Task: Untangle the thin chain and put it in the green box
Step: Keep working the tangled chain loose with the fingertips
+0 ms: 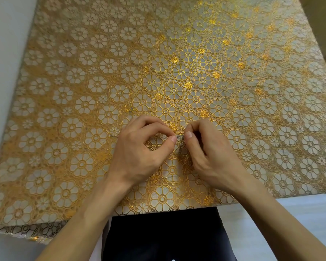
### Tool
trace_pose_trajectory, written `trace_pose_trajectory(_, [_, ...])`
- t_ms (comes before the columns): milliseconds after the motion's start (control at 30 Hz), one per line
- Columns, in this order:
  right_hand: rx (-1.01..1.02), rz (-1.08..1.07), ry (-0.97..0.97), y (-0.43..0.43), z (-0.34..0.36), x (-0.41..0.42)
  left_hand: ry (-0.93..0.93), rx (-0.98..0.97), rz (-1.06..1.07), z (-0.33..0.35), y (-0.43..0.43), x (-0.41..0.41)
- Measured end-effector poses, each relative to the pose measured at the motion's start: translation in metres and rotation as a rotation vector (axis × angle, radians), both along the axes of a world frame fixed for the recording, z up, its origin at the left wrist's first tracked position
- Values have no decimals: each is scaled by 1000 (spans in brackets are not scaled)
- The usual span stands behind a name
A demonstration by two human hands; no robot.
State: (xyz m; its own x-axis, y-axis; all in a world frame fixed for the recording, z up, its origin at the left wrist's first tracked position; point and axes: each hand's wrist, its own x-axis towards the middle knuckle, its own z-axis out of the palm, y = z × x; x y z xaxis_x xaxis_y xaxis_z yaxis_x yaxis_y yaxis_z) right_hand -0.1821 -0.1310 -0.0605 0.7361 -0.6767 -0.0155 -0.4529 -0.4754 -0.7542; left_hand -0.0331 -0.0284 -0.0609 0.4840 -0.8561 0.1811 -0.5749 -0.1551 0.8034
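A thin dark chain is bunched between my two hands, just above the near part of the table. My left hand pinches it between thumb and forefinger. My right hand pinches the same tangle from the right, thumb tip against it. A strand hangs down a little from the pinch, and another faint strand runs left past my left hand. No green box is in view.
A gold floral lace tablecloth covers the whole table. The table's near edge runs just in front of my dark-clothed lap. A pale floor shows at the left and lower right.
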Motion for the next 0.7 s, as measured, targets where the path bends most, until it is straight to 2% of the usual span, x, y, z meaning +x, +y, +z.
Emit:
trace_pose_trajectory(100, [85,13,-35,0,4,-1,1,23,16,1,0,0])
trace_pose_trajectory(200, [118,20,-32,0,4,-2,-74,59,13,1,-2,-1])
trace_pose_trajectory(433, [72,6,-34,-2,4,-3,-140,100,-10,3,-3,-3])
trace_pose_trajectory(700, [109,31,-58,-2,5,-4,-111,57,-59,7,-9,0])
